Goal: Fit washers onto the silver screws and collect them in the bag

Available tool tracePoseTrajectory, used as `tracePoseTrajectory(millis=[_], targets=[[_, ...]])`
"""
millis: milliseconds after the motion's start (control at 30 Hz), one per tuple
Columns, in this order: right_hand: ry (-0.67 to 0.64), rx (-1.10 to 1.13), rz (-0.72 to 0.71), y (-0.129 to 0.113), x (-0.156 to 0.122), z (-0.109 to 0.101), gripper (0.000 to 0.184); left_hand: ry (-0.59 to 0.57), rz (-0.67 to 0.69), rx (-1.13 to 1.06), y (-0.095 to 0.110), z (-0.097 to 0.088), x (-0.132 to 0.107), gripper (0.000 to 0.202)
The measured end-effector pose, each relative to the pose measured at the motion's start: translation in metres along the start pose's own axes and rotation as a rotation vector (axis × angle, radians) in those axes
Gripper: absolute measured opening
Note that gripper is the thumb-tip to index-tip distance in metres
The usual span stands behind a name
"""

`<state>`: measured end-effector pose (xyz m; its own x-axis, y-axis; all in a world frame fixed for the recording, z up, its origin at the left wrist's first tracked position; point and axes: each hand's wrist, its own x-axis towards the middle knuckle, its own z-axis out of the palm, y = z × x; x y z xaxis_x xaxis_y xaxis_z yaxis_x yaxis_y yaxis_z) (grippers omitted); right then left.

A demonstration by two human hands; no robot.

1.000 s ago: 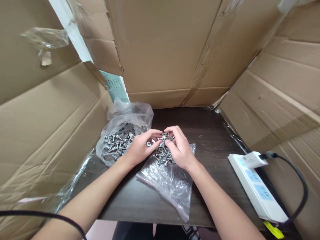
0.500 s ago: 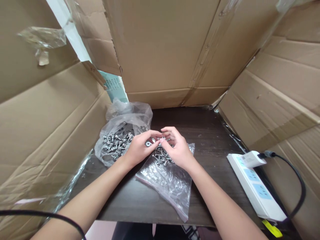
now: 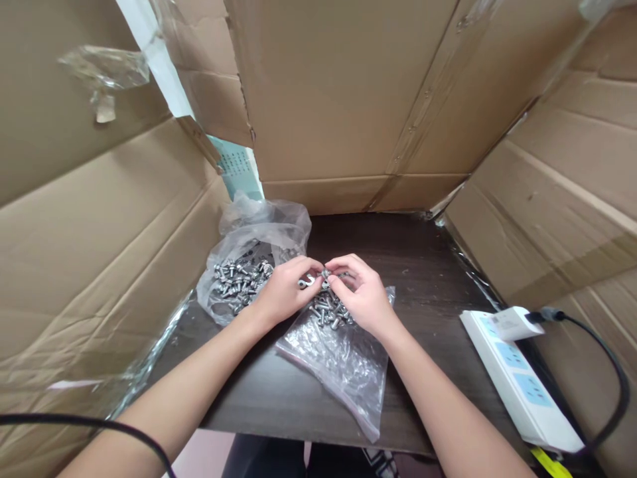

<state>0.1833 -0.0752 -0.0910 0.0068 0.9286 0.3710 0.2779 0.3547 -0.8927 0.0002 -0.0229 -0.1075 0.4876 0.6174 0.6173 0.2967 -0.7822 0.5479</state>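
Cardboard panels (image 3: 338, 93) stand around the far edge and both sides of a dark wood-grain table (image 3: 423, 265). Translucent plastic bag (image 3: 269, 232) at left, mouth open, a heap of bolts (image 3: 236, 279) inside. White power strip (image 3: 520, 378) at right, slanted, an adapter (image 3: 512, 324) plugged into its far end. Flat clear zip bag (image 3: 343, 365) lies near the table's front, between the forearms. Left hand (image 3: 286, 289) and right hand (image 3: 362, 293) meet above its far end, fingertips nearly touching. Loose bolts (image 3: 331, 312) piled on that bag, just below the fingers. Ring-shaped pieces (image 3: 303, 283) show by the left thumb; resting place unclear. Smallest: a metal piece (image 3: 325, 273) between the two hands, thumb and forefinger of each pinching it; its exact form too small to tell.
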Motion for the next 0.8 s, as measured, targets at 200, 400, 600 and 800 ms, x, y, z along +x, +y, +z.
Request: tracePoseTrajectory(millis=[200,400,600,800], targets=[[-0.032,-0.133,0.014,-0.0036,-0.0014,-0.0009,0.018,-0.003,0.020,0.005,0.0002,-0.0011,-0.0001,0.007],[0.023,-0.317,-0.087,-0.0056,-0.0012,-0.0053,0.022,0.000,0.114,0.016,0.0017,-0.0014,0.0004,0.023],[-0.041,-0.344,-0.039,-0.0068,-0.0017,-0.0068,0.027,-0.006,0.139,0.023,0.0034,-0.0026,0.0006,0.014],[-0.030,-0.333,-0.057,-0.0066,-0.0025,-0.0065,0.022,0.021,0.161,0.023,0.0030,-0.0030,-0.0003,0.014]])
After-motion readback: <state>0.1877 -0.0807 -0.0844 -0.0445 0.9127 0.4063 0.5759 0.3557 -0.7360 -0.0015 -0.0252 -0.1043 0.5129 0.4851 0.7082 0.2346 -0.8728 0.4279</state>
